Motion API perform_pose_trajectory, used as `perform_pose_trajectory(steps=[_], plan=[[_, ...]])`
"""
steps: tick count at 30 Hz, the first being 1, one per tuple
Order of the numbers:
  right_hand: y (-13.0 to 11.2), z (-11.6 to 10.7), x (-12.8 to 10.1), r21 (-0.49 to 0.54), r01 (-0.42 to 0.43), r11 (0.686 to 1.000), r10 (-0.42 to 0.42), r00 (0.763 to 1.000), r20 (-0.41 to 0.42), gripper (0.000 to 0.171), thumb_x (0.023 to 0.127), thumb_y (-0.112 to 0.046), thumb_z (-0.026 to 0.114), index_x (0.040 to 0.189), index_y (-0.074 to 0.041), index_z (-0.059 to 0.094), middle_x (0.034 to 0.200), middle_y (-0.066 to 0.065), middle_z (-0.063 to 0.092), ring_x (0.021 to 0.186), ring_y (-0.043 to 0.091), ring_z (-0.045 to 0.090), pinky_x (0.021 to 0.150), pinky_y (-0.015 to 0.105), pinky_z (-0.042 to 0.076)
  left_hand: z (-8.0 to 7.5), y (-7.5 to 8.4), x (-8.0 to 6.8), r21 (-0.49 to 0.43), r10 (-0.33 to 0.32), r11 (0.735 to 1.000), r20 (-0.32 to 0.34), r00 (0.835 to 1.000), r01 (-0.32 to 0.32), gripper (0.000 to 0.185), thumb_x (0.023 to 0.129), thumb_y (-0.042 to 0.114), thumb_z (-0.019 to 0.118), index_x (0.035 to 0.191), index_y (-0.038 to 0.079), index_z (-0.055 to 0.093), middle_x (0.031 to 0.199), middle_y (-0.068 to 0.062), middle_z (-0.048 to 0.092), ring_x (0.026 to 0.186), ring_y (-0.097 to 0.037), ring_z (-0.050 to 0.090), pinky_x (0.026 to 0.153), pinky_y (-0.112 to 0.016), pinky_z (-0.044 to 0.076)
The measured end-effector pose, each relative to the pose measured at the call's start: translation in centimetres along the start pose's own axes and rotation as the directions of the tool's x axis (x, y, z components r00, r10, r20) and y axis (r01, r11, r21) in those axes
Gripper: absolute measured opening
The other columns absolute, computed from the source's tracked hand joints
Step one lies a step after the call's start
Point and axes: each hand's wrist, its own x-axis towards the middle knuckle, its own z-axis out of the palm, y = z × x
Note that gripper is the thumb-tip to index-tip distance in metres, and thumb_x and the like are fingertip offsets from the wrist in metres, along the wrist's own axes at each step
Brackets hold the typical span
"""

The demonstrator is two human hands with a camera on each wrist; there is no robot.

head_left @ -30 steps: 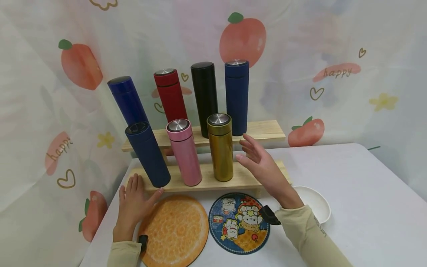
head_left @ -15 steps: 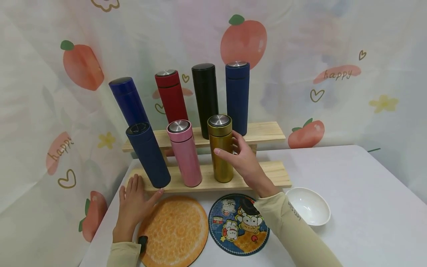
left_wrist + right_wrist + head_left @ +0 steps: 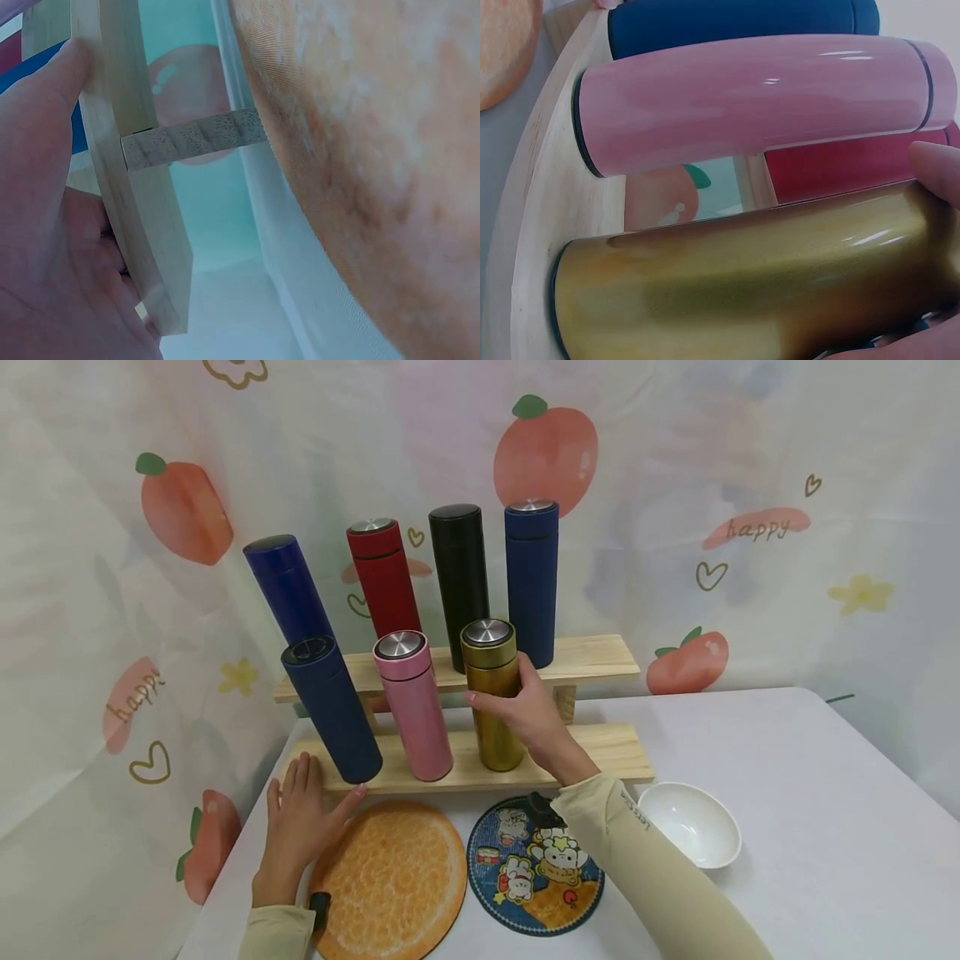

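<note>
My right hand grips the gold flask around its middle; the flask stands on the lower wooden shelf. In the right wrist view the gold flask fills the frame below the pink flask, with a fingertip on it. My left hand lies flat on the table, fingers straight, with the thumb against the shelf's front edge. A pink flask and a dark blue flask stand left of the gold one.
On the upper shelf stand blue, red, black and navy flasks. An orange round mat and a cartoon mat lie in front. A white bowl sits at the right.
My right hand moved left from open air beside the shelf and closed around the gold flask, which now leans slightly left. The left hand stayed put.
</note>
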Motion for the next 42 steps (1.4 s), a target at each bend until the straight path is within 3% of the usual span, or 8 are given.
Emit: perform_pose_trajectory(steps=[14, 28, 35, 42], plan=[[-0.9, -1.6, -1.3, 0.052, -0.011, 0.999, 0.012, 1.000, -0.012, 0.075, 0.094, -0.011, 0.079, 0.156, -0.008, 0.035, 0.145, 0.018, 0.051, 0.132, 0.036, 0.050, 0.117, 0.056, 0.035, 0.3, -0.3, -0.1, -0.003, 0.010, 1.000, -0.017, 1.000, -0.010, 0.115, 0.100, 0.072, 0.056, 0.163, -0.015, 0.017, 0.171, -0.035, 0.013, 0.160, -0.049, 0.008, 0.122, -0.070, -0.002], [-2.5, -6.6, -2.9, 0.003, 0.010, 1.000, -0.010, 0.999, -0.044, 0.070, 0.098, -0.013, 0.075, 0.155, -0.007, 0.036, 0.140, 0.016, 0.052, 0.126, 0.032, 0.053, 0.115, 0.054, 0.037, 0.6, -0.7, 0.2, -0.014, 0.030, 0.999, -0.038, 0.999, -0.031, 0.117, 0.100, 0.075, 0.055, 0.163, -0.016, 0.017, 0.171, -0.037, 0.014, 0.159, -0.051, 0.008, 0.121, -0.071, -0.002], [-3.4, -9.1, -3.6, -0.064, 0.012, 0.998, -0.017, 0.997, -0.071, 0.067, 0.100, -0.020, 0.076, 0.154, -0.010, 0.036, 0.137, 0.013, 0.053, 0.124, 0.029, 0.054, 0.110, 0.047, 0.040, 0.4, -0.7, 0.1, -0.017, 0.028, 0.999, -0.043, 0.999, -0.029, 0.116, 0.100, 0.073, 0.056, 0.162, -0.017, 0.019, 0.170, -0.038, 0.015, 0.158, -0.052, 0.010, 0.121, -0.072, -0.002], [-3.5, -12.3, -4.5, -0.068, 0.025, 0.997, -0.031, 0.994, -0.101, 0.067, 0.102, -0.016, 0.074, 0.156, -0.017, 0.034, 0.138, 0.010, 0.050, 0.128, 0.027, 0.048, 0.112, 0.048, 0.034, 0.5, -0.6, 0.2, -0.025, 0.037, 0.999, -0.055, 0.998, -0.038, 0.115, 0.100, 0.073, 0.057, 0.163, -0.016, 0.019, 0.170, -0.037, 0.016, 0.159, -0.051, 0.011, 0.121, -0.072, -0.002]])
